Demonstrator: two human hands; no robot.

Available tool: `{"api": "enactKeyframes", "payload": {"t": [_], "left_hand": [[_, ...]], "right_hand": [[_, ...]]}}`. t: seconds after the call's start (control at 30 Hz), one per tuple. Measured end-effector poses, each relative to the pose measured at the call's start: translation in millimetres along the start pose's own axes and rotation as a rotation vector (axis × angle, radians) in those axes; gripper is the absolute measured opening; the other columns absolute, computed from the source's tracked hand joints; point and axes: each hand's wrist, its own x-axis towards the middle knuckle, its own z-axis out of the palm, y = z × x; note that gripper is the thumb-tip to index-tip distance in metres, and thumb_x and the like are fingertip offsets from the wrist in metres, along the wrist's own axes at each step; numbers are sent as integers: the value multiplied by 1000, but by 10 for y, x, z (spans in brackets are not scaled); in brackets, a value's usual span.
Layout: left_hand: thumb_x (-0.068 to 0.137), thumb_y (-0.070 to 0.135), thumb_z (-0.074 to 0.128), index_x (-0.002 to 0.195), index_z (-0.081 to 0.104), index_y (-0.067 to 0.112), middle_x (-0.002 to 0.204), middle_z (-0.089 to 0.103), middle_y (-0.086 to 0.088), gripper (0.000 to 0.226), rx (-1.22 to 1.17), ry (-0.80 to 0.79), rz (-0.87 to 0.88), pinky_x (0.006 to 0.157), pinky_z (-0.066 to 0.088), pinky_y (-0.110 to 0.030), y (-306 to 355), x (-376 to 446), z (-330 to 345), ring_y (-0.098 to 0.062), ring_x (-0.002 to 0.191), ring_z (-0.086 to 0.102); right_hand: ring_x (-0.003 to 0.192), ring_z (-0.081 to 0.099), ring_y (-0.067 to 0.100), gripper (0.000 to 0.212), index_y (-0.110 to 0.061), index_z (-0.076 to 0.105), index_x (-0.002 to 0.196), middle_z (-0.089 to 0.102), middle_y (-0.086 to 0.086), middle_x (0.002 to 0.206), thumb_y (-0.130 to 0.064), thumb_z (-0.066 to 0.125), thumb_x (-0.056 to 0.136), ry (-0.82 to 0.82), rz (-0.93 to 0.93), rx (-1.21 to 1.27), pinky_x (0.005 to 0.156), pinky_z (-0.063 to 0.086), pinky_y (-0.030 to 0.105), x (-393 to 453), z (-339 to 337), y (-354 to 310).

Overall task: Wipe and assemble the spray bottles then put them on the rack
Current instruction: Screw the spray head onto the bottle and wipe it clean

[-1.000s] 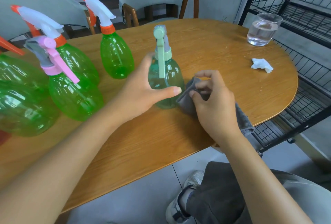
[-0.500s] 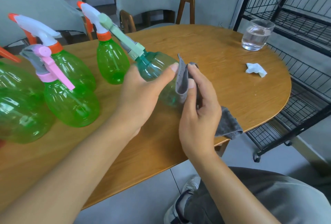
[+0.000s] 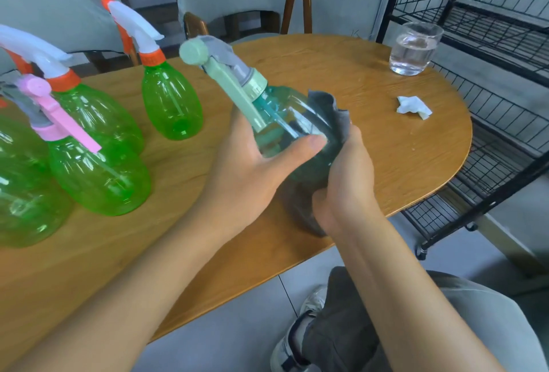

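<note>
From the head view, the left hand [image 3: 246,163] grips a teal bottle [image 3: 285,122] with thumb and fingers curled round its body, tilted above the surface's [image 3: 371,140] near edge, while the right hand [image 3: 346,181] closes on a grey cloth [image 3: 329,116] wrapped against the bottle's far side and base. To wipe well, I would turn the bottle slowly inside the cloth under steady pressure, keeping the left grip firm since the plastic looks slick. The rack [image 3: 490,44] stands beside the surface's right edge.
</note>
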Motion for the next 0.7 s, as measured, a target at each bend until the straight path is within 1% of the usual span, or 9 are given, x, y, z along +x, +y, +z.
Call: {"api": "enactKeyframes", "payload": {"t": [0.07, 0.13, 0.23, 0.3, 0.37, 0.43, 0.47, 0.57, 0.7], "left_hand": [[84, 25, 82, 130, 59, 31, 123, 71, 5, 52, 43, -25, 34, 105, 51, -40, -47, -4, -37, -13, 119, 67], [80, 34, 81, 115, 61, 60, 122, 70, 21, 49, 81, -67, 57, 108, 48, -41, -40, -14, -64, -8, 123, 63], [80, 33, 79, 111, 54, 74, 122, 68, 24, 58, 127, -54, 108, 111, 46, -43, -57, -35, -48, -11, 127, 61], [83, 28, 81, 118, 53, 68, 125, 67, 15, 60, 166, 31, 147, 111, 46, -43, -115, -34, 15, -15, 127, 61], [82, 34, 82, 130, 57, 41, 127, 67, 2, 55, 140, 116, 120, 110, 47, -45, -192, -11, 74, -18, 125, 63], [79, 46, 82, 135, 56, 13, 128, 68, -3, 70, 114, 201, 60, 107, 49, -45, -212, 46, 113, -17, 122, 64], [78, 48, 81, 135, 54, 7, 127, 68, -3, 76, 101, 240, 41, 106, 50, -43, -198, 82, 119, -15, 120, 65], [77, 45, 81, 133, 51, 2, 120, 71, -5, 77, 5, 320, 17, 102, 53, -44, -140, 173, 132, -17, 112, 69], [83, 33, 82, 129, 52, 7, 116, 73, -1, 61, -115, 398, -45, 97, 55, -35, -44, 219, 139, -11, 106, 71]], "right_hand": [[101, 75, 34, 39, -16, 75, 116, 77, 14, 108, -46, 52, 102, -88, 87, 90, 100, 55, 52, 16, -8, -7], [108, 72, 38, 41, -15, 73, 121, 75, 18, 116, -46, 52, 103, -151, 152, 130, 103, 52, 54, 65, -46, -2], [114, 69, 37, 55, -10, 64, 135, 71, 19, 123, -53, 46, 105, -184, 241, 195, 108, 49, 52, 140, -84, 32], [115, 69, 37, 62, -7, 63, 136, 70, 20, 125, -58, 46, 104, -197, 261, 221, 110, 47, 50, 165, -89, 63], [116, 69, 35, 65, -6, 64, 134, 70, 19, 125, -60, 49, 102, -229, 238, 257, 111, 46, 48, 153, -105, 96], [117, 69, 29, 63, -4, 64, 132, 71, 16, 124, -58, 47, 103, -300, 190, 295, 111, 46, 45, 109, -96, 109], [119, 68, 27, 61, -4, 62, 133, 71, 16, 126, -55, 44, 104, -334, 169, 302, 111, 45, 43, 78, -87, 113], [131, 60, 33, 58, -2, 53, 143, 62, 20, 140, -47, 42, 108, -429, 90, 229, 118, 38, 49, 33, -108, 136], [122, 64, 39, 41, 3, 59, 135, 66, 26, 130, -25, 50, 105, -407, -71, 75, 107, 51, 49, 1, -162, 164]]}}
